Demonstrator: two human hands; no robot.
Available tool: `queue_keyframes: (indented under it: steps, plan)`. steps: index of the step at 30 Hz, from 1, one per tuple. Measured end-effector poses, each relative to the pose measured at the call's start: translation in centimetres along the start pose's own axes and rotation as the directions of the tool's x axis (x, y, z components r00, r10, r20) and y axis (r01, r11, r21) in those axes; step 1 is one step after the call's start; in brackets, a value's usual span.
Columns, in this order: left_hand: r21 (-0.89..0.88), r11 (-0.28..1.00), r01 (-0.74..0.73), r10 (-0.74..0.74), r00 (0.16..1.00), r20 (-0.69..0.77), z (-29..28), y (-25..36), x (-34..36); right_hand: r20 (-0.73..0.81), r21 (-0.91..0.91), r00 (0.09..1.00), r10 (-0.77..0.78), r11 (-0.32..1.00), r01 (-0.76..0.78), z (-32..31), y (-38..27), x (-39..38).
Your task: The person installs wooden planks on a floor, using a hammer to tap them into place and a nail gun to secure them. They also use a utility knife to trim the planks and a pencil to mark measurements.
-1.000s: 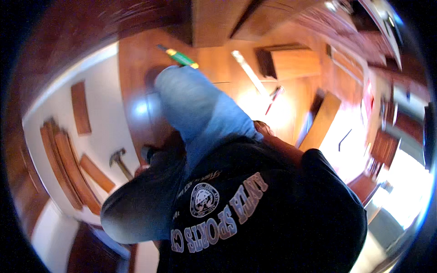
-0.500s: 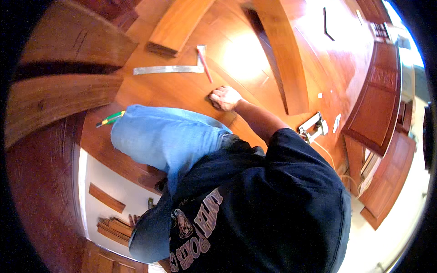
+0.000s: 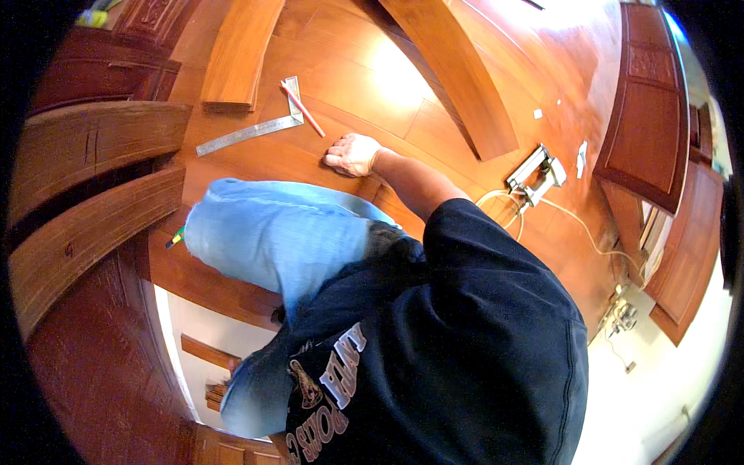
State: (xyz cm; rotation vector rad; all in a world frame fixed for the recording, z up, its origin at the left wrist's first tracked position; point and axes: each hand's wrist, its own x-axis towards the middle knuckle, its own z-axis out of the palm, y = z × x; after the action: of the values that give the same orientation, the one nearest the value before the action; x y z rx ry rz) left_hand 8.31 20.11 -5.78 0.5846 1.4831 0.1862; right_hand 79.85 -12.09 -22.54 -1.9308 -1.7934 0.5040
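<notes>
My right hand rests closed on the brown wooden floor, knuckles up. Its fingers curl under, and whatever lies beneath them is hidden. Just beyond it lies a red pencil, which crosses the short arm of a metal carpenter's square. Of my left hand, only a small bit shows past my jeans knee at the lower left, near a wooden strip; its fingers cannot be made out. A green-and-yellow handled tool pokes out beside my other knee.
Two long boards, one left and one right, lie ahead. To the right sits a silvery power tool with a pale hose. Wooden panels stand along the right; curved dark boards stack at left.
The view has shifted, so the square, pencil and boards sit further left in it. My right hand remains closed on the floor. Less of my left hand shows now.
</notes>
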Motion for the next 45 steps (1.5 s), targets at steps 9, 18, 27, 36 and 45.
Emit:
queue_keyframes:
  steps: [9,18,27,36,45]
  plan:
    - [-0.020,0.986,0.166,-0.151,0.935,0.320,-1.1,1.2,2.6,-0.076,-0.015,0.997,-0.014,1.000,0.013,0.7,0.4,-1.3]
    - [0.010,1.000,-0.028,0.021,0.889,0.457,6.9,2.2,5.7,-0.002,0.192,0.733,0.680,0.720,-0.667,-5.0,-7.6,-6.1]
    - [-0.086,0.984,-0.158,0.180,0.886,0.428,11.1,4.7,2.6,-0.545,-0.135,0.002,0.838,-0.085,-0.987,-8.1,-5.8,-49.0]
    - [0.029,0.936,-0.350,0.327,0.901,0.286,13.3,2.3,-0.7,-0.307,0.298,-0.050,0.950,0.046,-0.953,-12.3,-4.0,-47.7]
    - [0.250,0.669,-0.700,0.680,0.712,0.172,6.5,-6.2,0.2,-0.250,0.492,0.133,0.959,0.244,-0.836,-19.5,-1.7,-37.4]
